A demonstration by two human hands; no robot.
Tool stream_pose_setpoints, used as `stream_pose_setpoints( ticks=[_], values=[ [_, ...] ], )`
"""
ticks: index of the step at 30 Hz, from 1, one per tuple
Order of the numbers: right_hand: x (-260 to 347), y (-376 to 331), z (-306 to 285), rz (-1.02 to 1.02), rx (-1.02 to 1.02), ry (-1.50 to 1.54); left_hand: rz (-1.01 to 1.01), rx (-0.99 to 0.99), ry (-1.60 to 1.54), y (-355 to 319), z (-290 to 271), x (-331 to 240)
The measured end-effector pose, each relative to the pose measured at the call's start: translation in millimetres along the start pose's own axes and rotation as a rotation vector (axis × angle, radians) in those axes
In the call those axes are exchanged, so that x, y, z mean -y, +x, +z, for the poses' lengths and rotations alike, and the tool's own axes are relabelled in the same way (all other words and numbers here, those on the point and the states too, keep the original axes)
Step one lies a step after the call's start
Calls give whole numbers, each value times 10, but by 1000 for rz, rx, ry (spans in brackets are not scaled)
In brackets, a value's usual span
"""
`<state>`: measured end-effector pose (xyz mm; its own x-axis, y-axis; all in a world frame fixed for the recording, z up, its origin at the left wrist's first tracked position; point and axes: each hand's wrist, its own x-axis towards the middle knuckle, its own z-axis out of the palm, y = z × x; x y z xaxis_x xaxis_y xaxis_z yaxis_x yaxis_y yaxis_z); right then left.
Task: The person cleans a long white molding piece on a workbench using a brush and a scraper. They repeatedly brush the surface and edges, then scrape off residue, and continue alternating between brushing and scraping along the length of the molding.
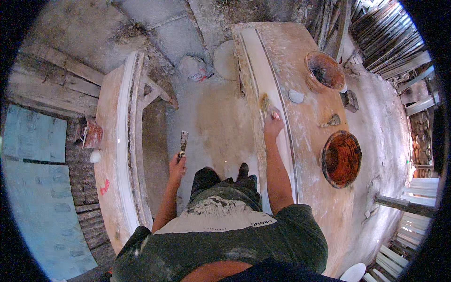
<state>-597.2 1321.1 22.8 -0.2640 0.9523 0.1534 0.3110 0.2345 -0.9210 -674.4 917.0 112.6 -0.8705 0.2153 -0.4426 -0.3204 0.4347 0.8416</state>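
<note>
My left hand is closed around the handle of a putty knife, its stained blade pointing up and away over the floor. On the right, my right hand grips a brush whose tan bristles are at a long white strip. That strip runs along the near edge of the right-hand workbench. Whether the bristles press on it I cannot tell. Beyond my right hand, a pale lump and a small crusted piece lie on the bench.
The right bench holds a reddish tub and a dark-rimmed, orange-brown basin. At left, another bench carries a white strip, with a red bucket beside it. A pale bag lies on the floor ahead.
</note>
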Motion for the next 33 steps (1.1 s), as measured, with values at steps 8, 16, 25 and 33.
stream_pose_setpoints(
  ticks=[8,16,25,33],
  values=[
    [238,1120,1290,-147,-138,208,-56,234,109,1353,520,-538],
    [440,2070,2500,-84,-244,80,93,331,205,3288,808,-1348],
    [503,3663,3779,-80,-279,223,145,485,32,4588,1313,-2984],
    [506,3673,3466,203,-478,449,-112,627,-52,5123,1830,-3262]
  ],
)
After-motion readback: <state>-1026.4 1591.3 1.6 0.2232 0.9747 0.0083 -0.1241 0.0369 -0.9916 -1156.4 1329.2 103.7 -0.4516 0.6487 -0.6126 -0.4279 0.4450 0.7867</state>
